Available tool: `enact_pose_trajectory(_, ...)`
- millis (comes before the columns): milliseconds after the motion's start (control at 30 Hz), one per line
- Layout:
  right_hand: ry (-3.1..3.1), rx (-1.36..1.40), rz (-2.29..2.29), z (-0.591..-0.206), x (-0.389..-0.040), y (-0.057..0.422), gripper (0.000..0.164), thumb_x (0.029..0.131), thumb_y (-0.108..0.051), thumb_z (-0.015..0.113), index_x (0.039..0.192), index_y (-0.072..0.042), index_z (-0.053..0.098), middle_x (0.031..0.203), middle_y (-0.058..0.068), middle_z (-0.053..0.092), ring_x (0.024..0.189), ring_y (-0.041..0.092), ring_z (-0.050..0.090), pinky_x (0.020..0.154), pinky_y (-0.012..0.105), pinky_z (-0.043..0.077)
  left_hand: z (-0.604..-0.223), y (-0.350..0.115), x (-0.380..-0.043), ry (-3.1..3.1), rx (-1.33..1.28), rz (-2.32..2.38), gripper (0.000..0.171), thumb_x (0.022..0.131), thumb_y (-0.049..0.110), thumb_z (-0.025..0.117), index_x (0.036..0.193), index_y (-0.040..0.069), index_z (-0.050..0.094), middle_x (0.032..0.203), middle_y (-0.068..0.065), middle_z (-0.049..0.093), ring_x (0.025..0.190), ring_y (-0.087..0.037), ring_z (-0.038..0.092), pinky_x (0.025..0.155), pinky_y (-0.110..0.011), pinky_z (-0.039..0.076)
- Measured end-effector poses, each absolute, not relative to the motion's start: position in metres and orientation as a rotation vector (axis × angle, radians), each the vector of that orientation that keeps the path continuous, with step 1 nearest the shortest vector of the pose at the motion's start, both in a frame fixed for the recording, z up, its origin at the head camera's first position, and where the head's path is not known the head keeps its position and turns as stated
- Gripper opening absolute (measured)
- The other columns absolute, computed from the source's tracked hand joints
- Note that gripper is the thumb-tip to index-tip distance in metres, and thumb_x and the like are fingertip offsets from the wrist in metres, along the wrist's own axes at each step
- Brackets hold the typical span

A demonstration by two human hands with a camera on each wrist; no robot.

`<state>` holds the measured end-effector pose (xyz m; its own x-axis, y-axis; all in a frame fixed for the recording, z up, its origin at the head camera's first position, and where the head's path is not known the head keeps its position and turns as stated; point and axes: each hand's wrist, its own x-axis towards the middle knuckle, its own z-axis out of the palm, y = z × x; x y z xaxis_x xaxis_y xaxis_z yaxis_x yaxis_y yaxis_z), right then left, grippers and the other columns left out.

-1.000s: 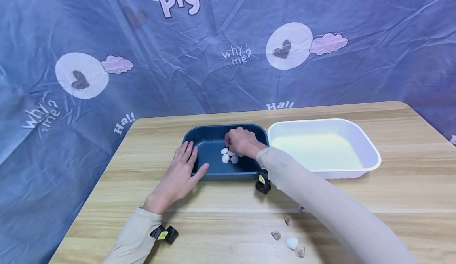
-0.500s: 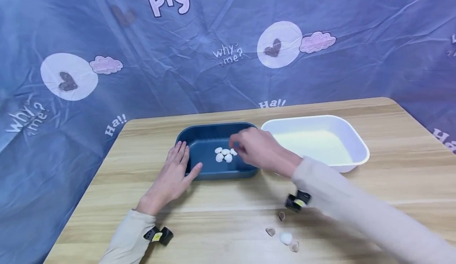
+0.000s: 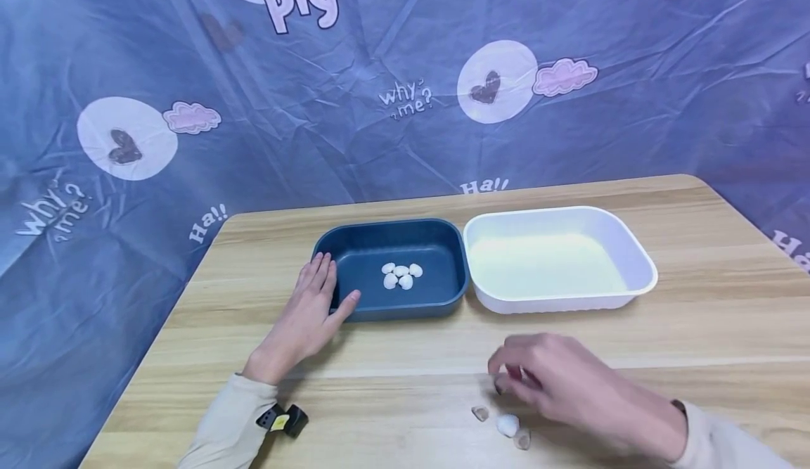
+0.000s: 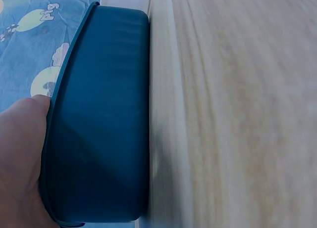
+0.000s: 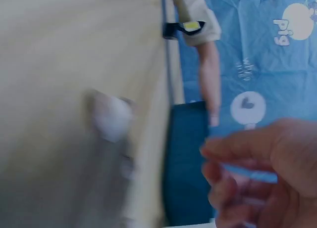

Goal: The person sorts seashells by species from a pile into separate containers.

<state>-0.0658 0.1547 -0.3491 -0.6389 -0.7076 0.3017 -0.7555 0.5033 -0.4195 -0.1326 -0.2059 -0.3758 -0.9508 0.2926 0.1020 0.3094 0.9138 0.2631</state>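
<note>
My left hand (image 3: 305,314) rests at the left end of the dark blue tray (image 3: 386,311), fingers laid over the rim and thumb spread along the front. In the left wrist view the thumb (image 4: 29,124) lies along that rim. Several white seashells (image 3: 389,280) sit grouped on the tray's floor. Low over the table at front right, my right hand (image 3: 563,384) has loosely bent fingers, with no object between them. A small brown shell (image 3: 498,385) is right by its fingertips. Nearby lie a white seashell (image 3: 508,425) and brown shells (image 3: 480,413).
A white tray (image 3: 560,305) stands against the blue tray's right end. Both are on a light wooden table (image 3: 405,399). Behind it hangs a blue printed cloth (image 3: 354,145).
The right hand has left the blue tray and come back right and toward the front, over the loose shells. White seashells it covered now show in the tray. The left hand stays on the rim.
</note>
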Motion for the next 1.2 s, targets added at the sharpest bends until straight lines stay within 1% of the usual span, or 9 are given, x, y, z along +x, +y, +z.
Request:
enact_pose_trajectory(100, -2.658, 1.437, 0.918, -0.368, -0.062, 0.159, 0.018, 0.081, -0.01, 0.076, 0.091, -0.024, 0.071, 0.088, -0.02, 0.062, 0.074, -0.008, 0.051, 0.061, 0.012, 0.045, -0.376, -0.206, -0.133, -3.012, -0.472, -0.43, 0.084, 0.1, 0.058, 0.031, 0.147, -0.011, 0.023, 0.157, -0.025, 0.014, 0.147, -0.034, 0.003, 0.119, -0.047, 0.004)
enact_pose_trajectory(267, -2.669, 1.561, 1.019, -0.385, -0.062, 0.163, 0.02, 0.079, -0.01, 0.077, 0.094, -0.022, 0.071, 0.083, -0.02, 0.056, 0.07, -0.008, 0.048, 0.06, 0.01, 0.042, -0.377, -0.206, -0.134, -3.005, -0.479, -0.426, 0.084, 0.1, 0.058, 0.031, 0.147, -0.011, 0.024, 0.157, -0.025, 0.014, 0.147, -0.034, 0.004, 0.119, -0.047, 0.005)
enact_pose_trajectory(333, -2.697, 1.57, 1.018, -0.388, -0.061, 0.164, 0.022, 0.077, -0.01, 0.079, 0.094, -0.022, 0.07, 0.08, -0.021, 0.052, 0.069, -0.008, 0.045, 0.059, 0.01, 0.041, -0.377, -0.206, -0.134, -3.001, -0.48, -0.422, 0.084, 0.1, 0.058, 0.031, 0.147, -0.011, 0.025, 0.157, -0.025, 0.015, 0.147, -0.034, 0.004, 0.119, -0.047, 0.005)
enact_pose_trajectory(467, -2.755, 1.546, 0.977, -0.391, -0.058, 0.163, 0.026, 0.074, -0.012, 0.082, 0.093, -0.024, 0.068, 0.078, -0.023, 0.048, 0.069, -0.008, 0.043, 0.058, 0.012, 0.039, -0.377, -0.206, -0.134, -2.995, -0.493, -0.411, 0.083, 0.1, 0.057, 0.031, 0.146, -0.012, 0.026, 0.156, -0.026, 0.015, 0.147, -0.034, 0.006, 0.119, -0.047, 0.006)
enact_pose_trajectory(700, -2.776, 1.497, 0.898, -0.391, -0.06, 0.162, 0.028, 0.072, -0.011, 0.082, 0.088, -0.025, 0.064, 0.08, -0.023, 0.047, 0.067, -0.008, 0.042, 0.057, 0.012, 0.038, -0.376, -0.206, -0.135, -2.995, -0.496, -0.412, 0.083, 0.1, 0.057, 0.031, 0.146, -0.012, 0.026, 0.157, -0.025, 0.014, 0.147, -0.033, 0.005, 0.119, -0.047, 0.005)
enact_pose_trajectory(933, -2.772, 1.521, 0.898, -0.389, -0.065, 0.16, 0.025, 0.075, -0.013, 0.08, 0.089, -0.025, 0.063, 0.079, -0.022, 0.046, 0.065, -0.009, 0.042, 0.055, 0.011, 0.038, -0.375, -0.208, -0.135, -2.994, -0.498, -0.389, 0.084, 0.1, 0.058, 0.03, 0.146, -0.012, 0.026, 0.157, -0.025, 0.014, 0.147, -0.033, 0.004, 0.119, -0.046, 0.004)
enact_pose_trajectory(1100, -2.808, 1.477, 0.9, -0.374, -0.067, 0.155, 0.021, 0.079, -0.014, 0.078, 0.088, -0.027, 0.065, 0.08, -0.023, 0.048, 0.065, -0.007, 0.044, 0.056, 0.012, 0.04, -0.376, -0.207, -0.134, -3.011, -0.491, -0.397, 0.085, 0.1, 0.059, 0.028, 0.146, -0.011, 0.025, 0.157, -0.024, 0.013, 0.147, -0.033, 0.004, 0.119, -0.046, 0.004)
enact_pose_trajectory(1200, -2.79, 1.468, 0.887, -0.364, -0.072, 0.151, 0.022, 0.079, -0.012, 0.077, 0.089, -0.027, 0.065, 0.079, -0.022, 0.048, 0.065, -0.006, 0.044, 0.056, 0.013, 0.04, -0.376, -0.206, -0.134, -3.013, -0.489, -0.402, 0.085, 0.1, 0.059, 0.028, 0.146, -0.011, 0.025, 0.157, -0.024, 0.013, 0.147, -0.032, 0.004, 0.119, -0.046, 0.004)
